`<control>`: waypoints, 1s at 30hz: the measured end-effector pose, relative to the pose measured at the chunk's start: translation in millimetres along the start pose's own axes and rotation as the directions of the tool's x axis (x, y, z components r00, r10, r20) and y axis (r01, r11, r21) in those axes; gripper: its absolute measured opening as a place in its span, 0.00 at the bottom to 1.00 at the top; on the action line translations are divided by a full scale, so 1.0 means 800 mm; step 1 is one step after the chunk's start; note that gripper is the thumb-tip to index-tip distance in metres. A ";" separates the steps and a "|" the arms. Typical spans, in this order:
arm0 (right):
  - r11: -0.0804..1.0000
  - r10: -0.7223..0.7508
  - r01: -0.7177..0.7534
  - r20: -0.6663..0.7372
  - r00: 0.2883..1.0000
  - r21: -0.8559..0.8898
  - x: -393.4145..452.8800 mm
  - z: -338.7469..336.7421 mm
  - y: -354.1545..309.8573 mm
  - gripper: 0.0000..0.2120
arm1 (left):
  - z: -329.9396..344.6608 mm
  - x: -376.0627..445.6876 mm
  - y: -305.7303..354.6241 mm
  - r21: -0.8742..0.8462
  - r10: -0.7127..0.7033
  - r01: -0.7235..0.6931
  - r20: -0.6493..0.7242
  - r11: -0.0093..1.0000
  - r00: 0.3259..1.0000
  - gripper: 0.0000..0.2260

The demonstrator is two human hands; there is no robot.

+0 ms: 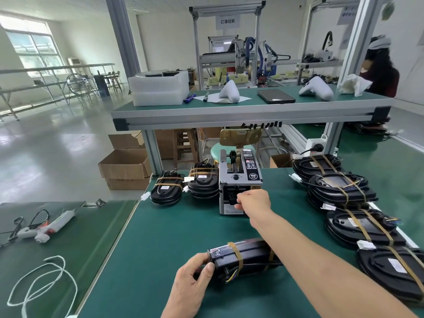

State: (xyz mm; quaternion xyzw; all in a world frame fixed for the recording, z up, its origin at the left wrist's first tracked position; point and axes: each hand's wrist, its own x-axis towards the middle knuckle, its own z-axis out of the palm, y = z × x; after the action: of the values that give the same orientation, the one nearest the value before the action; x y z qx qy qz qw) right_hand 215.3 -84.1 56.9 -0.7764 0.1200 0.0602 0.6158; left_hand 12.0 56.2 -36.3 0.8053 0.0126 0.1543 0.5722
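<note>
Head view, workbench seen from above the hands.

**Reader:** Which hand had the work, and how was it held?

**Legend:** The left hand (195,275) gripped the left end of the bundle (246,254), thumb and fingers curled round its corner. The bundle, a stack of black housings strapped with tan bands, lay on the green bench mat (160,230), near the person and a little right of centre.

**Reader:** And the other hand?

**Legend:** The right hand (253,201) was at the front slot of the tape dispenser (239,180), fingers curled, thumb against forefinger. Whether a strip of tape sat in that pinch could not be made out.

**Reader:** What relation governed the coming move?

**Legend:** The dispenser stood on the far side of the bundle, almost straight beyond it, and the right forearm crossed above the bundle's right end. The bundle's long axis ran left to right, so a further band would probably wrap across it, near to far. The right hand would have to travel back toward the person. The left, being on the bundle, was the nearer hand and the likely one to steady or turn it.

**Reader:** Anything else nearby?

**Legend:** Strapped stacks (360,228) lay along the right edge of the bench.
</note>
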 end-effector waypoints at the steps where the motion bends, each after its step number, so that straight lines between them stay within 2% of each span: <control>1: 0.999 0.017 -0.016 -0.015 1.000 0.029 0.001 0.004 0.000 0.06 | 0.000 0.000 -0.001 0.002 0.004 -0.004 0.000 1.000 1.000 0.12; 7: 0.982 0.119 -0.099 -0.116 0.986 0.164 0.009 0.018 -0.008 0.04 | -0.001 -0.003 0.003 -0.003 0.023 -0.023 -0.004 1.000 1.000 0.14; 15: 0.934 0.234 -0.195 -0.097 0.967 0.299 0.013 0.029 -0.009 0.08 | -0.003 -0.006 0.013 -0.007 0.044 -0.044 -0.020 0.999 0.999 0.13; 19: 0.920 0.261 -0.215 -0.102 0.960 0.326 0.015 0.031 -0.010 0.09 | -0.003 -0.006 0.014 -0.007 0.038 -0.038 -0.026 0.999 0.999 0.10; 30: 0.912 0.295 -0.242 -0.116 0.949 0.332 0.012 0.030 -0.012 0.11 | -0.003 -0.008 0.014 0.007 0.017 -0.017 -0.030 1.000 0.999 0.10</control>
State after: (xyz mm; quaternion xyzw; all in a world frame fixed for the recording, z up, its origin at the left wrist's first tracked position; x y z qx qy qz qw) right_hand 228.2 -59.7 58.3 -0.6469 0.2841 0.0606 0.7051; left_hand 3.4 53.5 -26.3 0.8049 0.0147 0.1713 0.5680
